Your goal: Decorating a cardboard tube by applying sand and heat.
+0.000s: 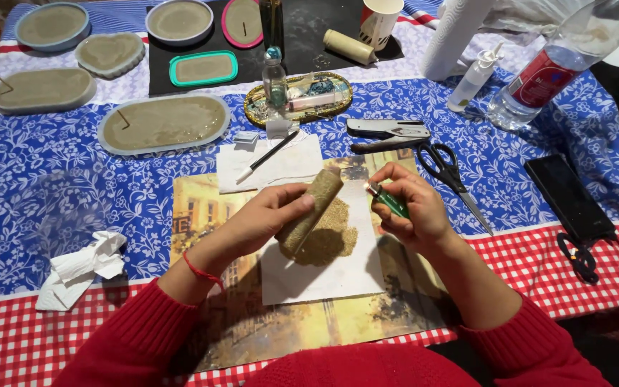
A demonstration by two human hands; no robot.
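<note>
A tan, powder-coated roll [308, 213] is grasped in the left hand [263, 218], fingers wrapped around its middle; it is held tilted, its upper end toward the right hand, its lower end just above a heap of tan powder [331, 236]; the powder is spread on a white sheet of paper [324, 276], which is laid over a yellowish printed picture [288, 322]; a green lighter [388, 201] is clenched in the right hand [410, 208], its metal head pointed toward the top of the roll and set just beside it; whether a flame is lit cannot be told; red sleeves are worn on both arms, and a thin red thread [202, 272] is seen around the left wrist; black-handled scissors [449, 175] are laid just right of the right hand, with a grey folding tool [388, 129] beyond them; a black pen [274, 152] is rested on a white card behind the roll; a crumpled white tissue [84, 269] lies well to the left; several grey filled moulds [162, 123] are set along the far side of the blue flowered tablecloth [37, 165]; a clear plastic bottle [553, 68] is laid at the far right, and a dark phone [569, 198] is placed near the right edge
</note>
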